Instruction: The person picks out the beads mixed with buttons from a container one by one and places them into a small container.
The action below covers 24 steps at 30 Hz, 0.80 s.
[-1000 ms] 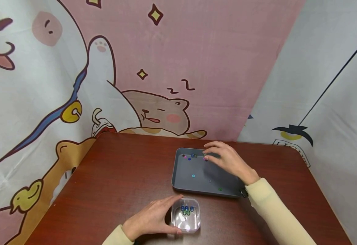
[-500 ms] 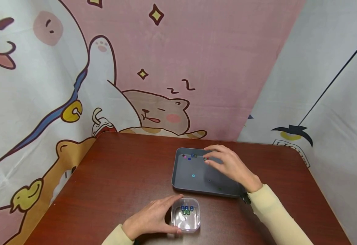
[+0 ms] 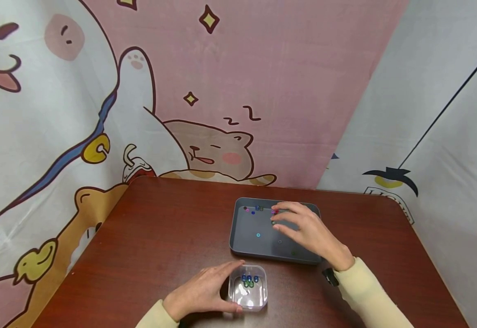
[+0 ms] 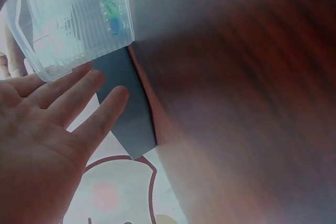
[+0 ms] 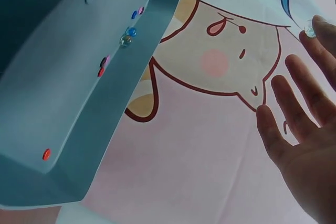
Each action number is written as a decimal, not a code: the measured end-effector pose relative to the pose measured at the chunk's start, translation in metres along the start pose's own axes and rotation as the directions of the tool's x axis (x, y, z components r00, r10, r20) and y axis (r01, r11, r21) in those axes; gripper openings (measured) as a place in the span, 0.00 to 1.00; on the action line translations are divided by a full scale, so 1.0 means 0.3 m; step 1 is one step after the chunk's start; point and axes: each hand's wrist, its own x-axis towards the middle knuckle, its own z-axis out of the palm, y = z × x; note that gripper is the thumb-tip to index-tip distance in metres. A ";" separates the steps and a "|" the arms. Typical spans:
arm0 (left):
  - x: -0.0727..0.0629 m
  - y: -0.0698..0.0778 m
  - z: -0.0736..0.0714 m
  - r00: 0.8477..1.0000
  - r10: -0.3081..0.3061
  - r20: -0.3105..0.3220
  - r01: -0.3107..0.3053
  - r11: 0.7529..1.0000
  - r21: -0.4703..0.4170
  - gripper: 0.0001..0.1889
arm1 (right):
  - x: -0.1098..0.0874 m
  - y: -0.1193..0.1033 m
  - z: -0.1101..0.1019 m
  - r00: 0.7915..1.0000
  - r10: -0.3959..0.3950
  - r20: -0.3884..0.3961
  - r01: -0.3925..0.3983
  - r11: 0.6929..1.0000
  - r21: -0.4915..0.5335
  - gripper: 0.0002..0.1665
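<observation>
My right hand (image 3: 306, 228) is above the grey tray (image 3: 242, 243), pinching a clear greenish glass marble (image 5: 310, 29) between thumb and index finger; the other fingers are spread. On the table in front of the tray, my left hand (image 3: 205, 289) holds a small clear plastic box (image 3: 248, 303) between its thumb and fingers. Blue marbles (image 3: 249, 278) and green marbles (image 3: 248, 284) lie inside that box. Along the tray's far wall, the right wrist view has a blue marble (image 5: 131, 32) beside a clear brownish marble (image 5: 126, 41).
Small buttons are scattered over the tray floor, among them a light blue button (image 3: 258, 235) and a red button (image 5: 46, 154). The brown table (image 3: 173, 228) reaches back to a cartoon-printed cloth (image 3: 287, 91).
With the marble in its fingertips, my right hand has come back from the tray's far side toward me. The left hand and plastic box have stayed put.
</observation>
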 end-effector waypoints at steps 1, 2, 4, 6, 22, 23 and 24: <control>0.000 0.000 0.000 1.000 0.003 -0.001 -0.003 1.000 0.004 0.53 | -0.003 -0.004 0.001 1.000 -0.010 -0.004 0.010 1.000 0.002 0.16; 0.000 0.000 -0.001 1.000 0.004 -0.002 -0.004 1.000 0.008 0.53 | -0.006 -0.008 0.002 1.000 -0.020 -0.007 0.020 1.000 0.004 0.16; 0.000 0.001 -0.001 1.000 0.008 -0.002 -0.008 1.000 0.020 0.53 | -0.012 -0.015 0.003 0.999 -0.035 -0.010 0.035 0.999 0.010 0.17; 0.000 0.001 -0.002 1.000 0.012 -0.001 -0.012 0.999 0.029 0.53 | -0.017 -0.023 0.004 0.999 -0.047 -0.011 0.048 0.999 0.019 0.17; -0.004 0.012 -0.005 0.999 0.041 -0.009 -0.040 0.993 0.111 0.55 | -0.063 -0.085 0.025 0.990 -0.138 -0.023 0.139 0.988 0.066 0.10; -0.004 0.012 -0.005 0.999 0.049 -0.014 -0.047 0.992 0.116 0.55 | -0.066 -0.089 0.027 0.990 -0.139 -0.018 0.139 0.988 0.067 0.11; -0.005 0.011 -0.005 0.998 0.055 -0.019 -0.052 0.991 0.121 0.55 | -0.069 -0.092 0.029 0.990 -0.141 -0.016 0.142 0.987 0.069 0.11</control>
